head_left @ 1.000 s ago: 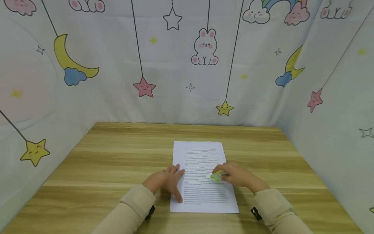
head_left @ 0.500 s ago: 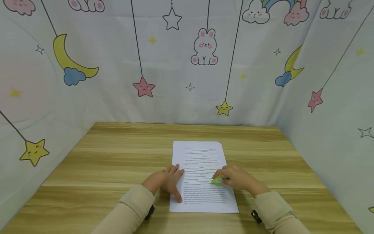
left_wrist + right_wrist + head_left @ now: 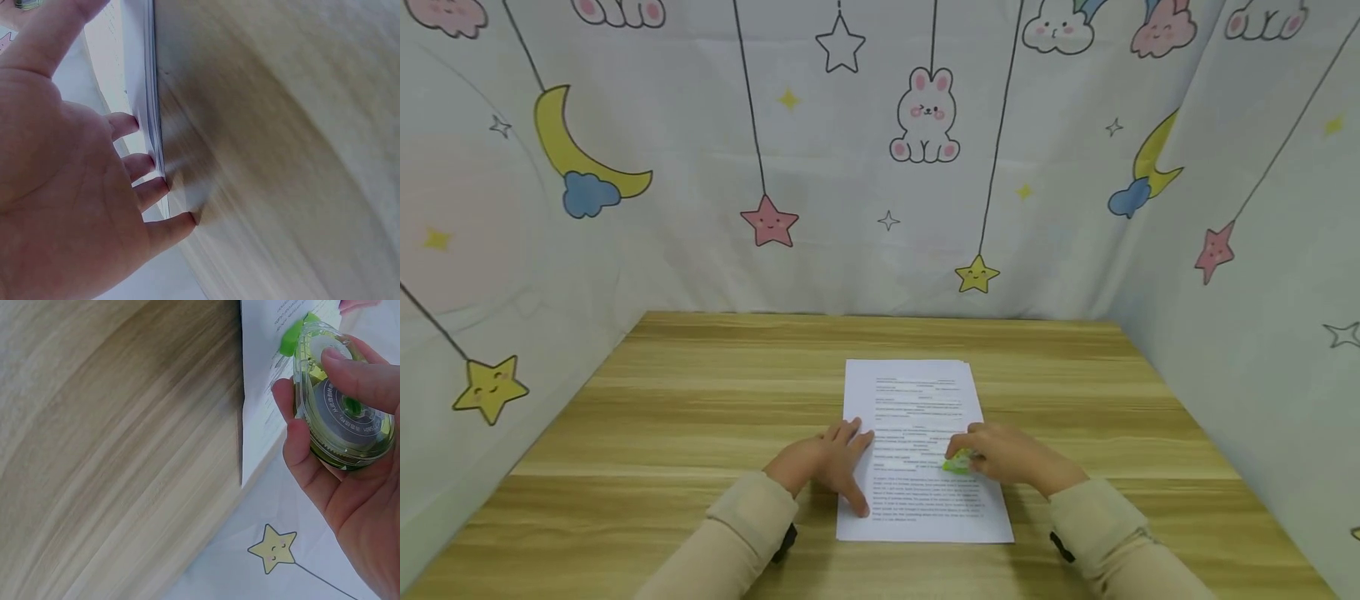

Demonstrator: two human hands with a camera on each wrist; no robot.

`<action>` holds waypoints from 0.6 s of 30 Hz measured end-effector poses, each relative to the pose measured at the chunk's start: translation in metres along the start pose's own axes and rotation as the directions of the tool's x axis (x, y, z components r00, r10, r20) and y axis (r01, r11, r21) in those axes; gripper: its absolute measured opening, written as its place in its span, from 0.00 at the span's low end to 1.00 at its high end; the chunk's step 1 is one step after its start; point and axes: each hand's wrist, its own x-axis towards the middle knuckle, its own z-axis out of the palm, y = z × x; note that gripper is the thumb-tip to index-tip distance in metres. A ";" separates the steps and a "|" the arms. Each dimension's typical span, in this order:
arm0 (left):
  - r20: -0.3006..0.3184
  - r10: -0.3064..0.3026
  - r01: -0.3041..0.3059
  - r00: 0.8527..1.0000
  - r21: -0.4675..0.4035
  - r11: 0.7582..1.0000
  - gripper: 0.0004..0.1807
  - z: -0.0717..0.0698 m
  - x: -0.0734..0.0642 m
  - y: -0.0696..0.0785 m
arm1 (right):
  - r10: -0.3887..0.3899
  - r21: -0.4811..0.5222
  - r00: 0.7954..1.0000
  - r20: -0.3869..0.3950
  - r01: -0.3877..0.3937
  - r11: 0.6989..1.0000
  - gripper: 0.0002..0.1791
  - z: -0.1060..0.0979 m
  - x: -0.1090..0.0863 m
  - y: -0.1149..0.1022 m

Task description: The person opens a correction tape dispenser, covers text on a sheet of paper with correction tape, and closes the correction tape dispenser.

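A stack of printed paper (image 3: 925,533) lies on the wooden table, its upper lines broken by white gaps. My left hand (image 3: 835,467) rests on the stack's left side with thumb and fingers spread; in the left wrist view, fingertips touch the edge of the layered sheets (image 3: 150,94). Between thumb and fingers, my right hand (image 3: 1011,454) grips a green see-through correction tape (image 3: 340,428). Its green tip (image 3: 291,339) is right at the sheet in the right wrist view, just above the lowest dense paragraph at the right part of the text.
The wooden table (image 3: 715,392) extends around the paper. White cloth (image 3: 850,275) printed with stars, moons and bunnies hangs behind it and along both sides. A black band (image 3: 1062,546) shows under the right sleeve.
My right hand has moved the correction tape slightly down the page, toward me. My left hand has stayed in place on the paper.
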 end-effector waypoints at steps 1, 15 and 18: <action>-0.002 -0.001 0.001 1.000 -0.001 1.000 0.59 0.000 0.000 0.000 | -0.005 0.000 1.000 -0.001 0.005 1.000 0.14 0.000 0.000 0.000; 0.004 -0.014 0.014 1.000 -0.003 1.000 0.58 0.000 0.001 0.000 | -0.026 0.015 0.999 -0.020 0.026 1.000 0.15 -0.002 -0.010 0.013; 0.006 -0.015 0.015 1.000 0.000 1.000 0.58 0.000 0.000 0.001 | -0.014 0.019 1.000 -0.016 0.015 1.000 0.15 -0.002 -0.012 0.015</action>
